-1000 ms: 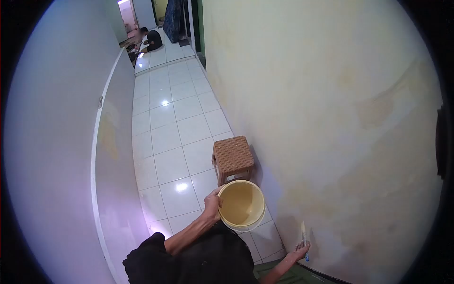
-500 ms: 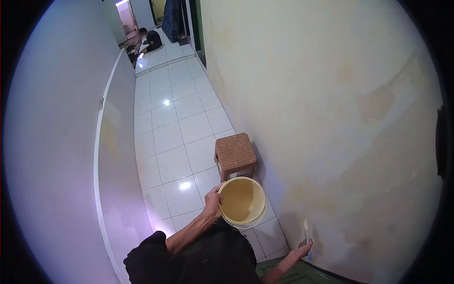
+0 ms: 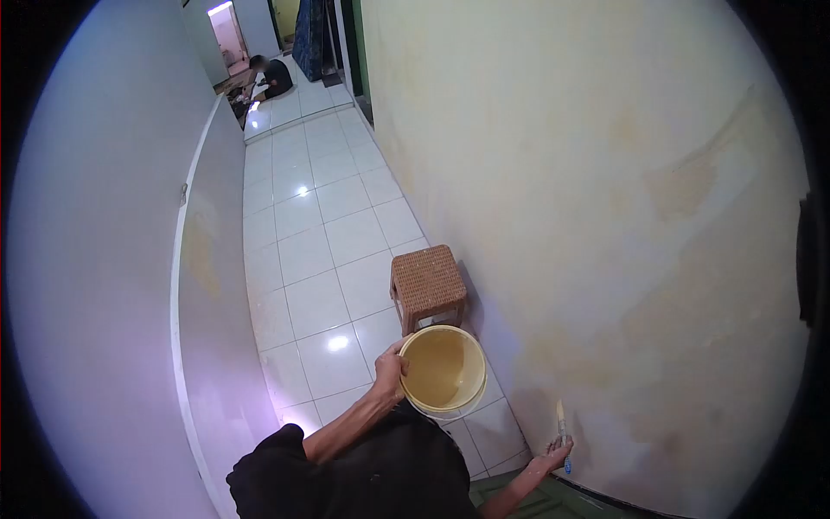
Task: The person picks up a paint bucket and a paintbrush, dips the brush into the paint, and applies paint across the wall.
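My left hand grips the rim of a pale yellow bucket on its left side, the thumb over the edge. Yellowish paint coats the inside of the bucket, and its wire handle hangs down along the front. On the right, my right hand is closed around the handle of a paintbrush. The brush points up, its light bristles close to the patchy cream wall; whether they touch it I cannot tell.
A brown woven-pattern stool stands just beyond the bucket, beside the wall. White floor tiles run down the corridor to a low step. At the far end a person sits on the floor. A white-edged door lines the left side.
The view has shifted very slightly. Both hands keep their hold on the bucket and the paintbrush, with hardly any movement.
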A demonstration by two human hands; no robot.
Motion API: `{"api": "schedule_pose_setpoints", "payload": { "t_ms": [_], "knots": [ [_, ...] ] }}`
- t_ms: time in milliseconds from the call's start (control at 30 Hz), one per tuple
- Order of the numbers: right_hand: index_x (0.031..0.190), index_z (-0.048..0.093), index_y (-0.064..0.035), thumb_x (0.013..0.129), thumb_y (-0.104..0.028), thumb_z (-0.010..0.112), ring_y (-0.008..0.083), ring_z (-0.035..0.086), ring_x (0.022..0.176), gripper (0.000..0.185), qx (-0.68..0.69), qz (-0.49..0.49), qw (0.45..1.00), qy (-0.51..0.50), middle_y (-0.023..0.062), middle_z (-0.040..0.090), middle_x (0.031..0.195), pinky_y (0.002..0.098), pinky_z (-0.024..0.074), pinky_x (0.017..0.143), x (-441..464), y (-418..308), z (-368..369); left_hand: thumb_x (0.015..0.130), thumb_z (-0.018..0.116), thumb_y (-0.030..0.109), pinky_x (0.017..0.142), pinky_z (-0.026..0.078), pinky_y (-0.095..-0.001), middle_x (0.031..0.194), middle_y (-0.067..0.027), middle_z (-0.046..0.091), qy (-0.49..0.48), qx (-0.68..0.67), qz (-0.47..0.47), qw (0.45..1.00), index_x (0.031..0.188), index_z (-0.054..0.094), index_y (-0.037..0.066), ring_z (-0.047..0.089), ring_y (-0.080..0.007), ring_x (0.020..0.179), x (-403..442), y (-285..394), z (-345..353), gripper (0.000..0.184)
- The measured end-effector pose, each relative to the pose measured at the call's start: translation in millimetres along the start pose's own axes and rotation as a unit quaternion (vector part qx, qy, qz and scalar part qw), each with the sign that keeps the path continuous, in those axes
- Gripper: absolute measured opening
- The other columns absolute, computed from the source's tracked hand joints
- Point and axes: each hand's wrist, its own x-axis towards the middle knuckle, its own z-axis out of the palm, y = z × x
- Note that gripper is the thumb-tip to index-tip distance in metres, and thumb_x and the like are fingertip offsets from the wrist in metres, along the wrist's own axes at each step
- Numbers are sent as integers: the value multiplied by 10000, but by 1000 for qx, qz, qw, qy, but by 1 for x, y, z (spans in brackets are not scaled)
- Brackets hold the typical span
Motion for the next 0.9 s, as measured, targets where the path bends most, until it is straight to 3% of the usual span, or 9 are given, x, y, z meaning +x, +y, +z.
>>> {"api": "schedule_pose_setpoints", "payload": {
  "t_ms": [300, 367, 433, 533, 633, 700, 733, 833, 900],
  "knots": [
    [1394, 499, -112, 937, -457, 544, 238, 496, 1271, 574, 25, 0, 1000, 9, 142, 530, 1356, 401, 336, 1096, -29, -26, 14, 618, 376, -143, 625, 470, -205, 1116, -137, 664, 17, 7, 5, 1000, 1326, 592, -53, 614, -181, 852, -10, 11, 14, 746],
    [1262, 604, -90, 890, -452, 627, 200, 563, 1154, 519, 53, -21, 998, 29, 89, 588, 1286, 341, 405, 953, -37, -28, 13, 621, 378, -134, 629, 476, -219, 1123, -140, 661, 6, 21, 9, 1000, 1324, 590, -53, 614, -187, 867, -7, 8, 10, 738],
    [1248, 607, -84, 888, -444, 632, 203, 564, 1139, 510, 55, -15, 998, 37, 90, 590, 1268, 342, 405, 953, -35, -23, 13, 625, 380, -124, 632, 482, -232, 1131, -143, 657, -16, 39, 4, 999, 1322, 588, -52, 614, -193, 882, 0, 3, 5, 730],
    [1236, 603, -65, 878, -438, 645, 202, 556, 1081, 519, 66, 6, 997, 30, 101, 588, 1231, 355, 394, 971, -58, -37, 2, 645, 380, -96, 740, 538, -296, 1177, -166, 639, -33, -4, -8, 999, 1328, 561, -53, 620, -237, 949, -1, 5, 12, 707],
    [1208, 610, -38, 914, -382, 622, 176, 579, 930, 453, 106, 18, 990, 88, 92, 636, 1085, 332, 449, 879, -73, -21, -9, 671, 372, -66, 854, 559, -328, 1223, -194, 622, -90, 32, -4, 995, 1352, 526, -57, 632, -281, 1036, 10, 2, 7, 698],
    [1165, 631, -30, 959, -319, 589, 137, 585, 775, 358, -18, -134, 985, 107, 60, 666, 916, 275, 475, 729, -68, -6, -20, 679, 359, -61, 876, 561, -341, 1234, -197, 620, -155, 27, -4, 987, 1363, 516, -55, 634, -284, 1066, 15, 0, 2, 702],
    [1165, 631, -30, 959, -319, 589, 137, 585, 775, 358, -4, -139, 982, 128, 60, 666, 916, 275, 475, 729, -66, 2, -25, 669, 358, -61, 889, 559, -340, 1240, -200, 618, -156, 43, -7, 987, 1365, 515, -55, 632, -287, 1076, 9, 3, 5, 713],
    [1087, 671, -10, 964, -229, 616, 107, 591, 714, 258, -71, -293, 942, 148, 41, 677, 855, 245, 479, 631, -62, 24, -40, 650, 355, -57, 898, 558, -337, 1247, -205, 617, -165, 55, -13, 985, 1369, 513, -56, 631, -290, 1088, 10, 1, 0, 736],
    [1052, 680, 5, 959, -201, 622, 107, 612, 744, 232, -62, -294, 936, 185, 47, 675, 870, 247, 490, 629, -69, 15, -35, 640, 352, -52, 894, 560, -336, 1250, -206, 617, -167, 51, -13, 984, 1371, 510, -58, 632, -292, 1089, 9, -1, 4, 748]
  ]
}}
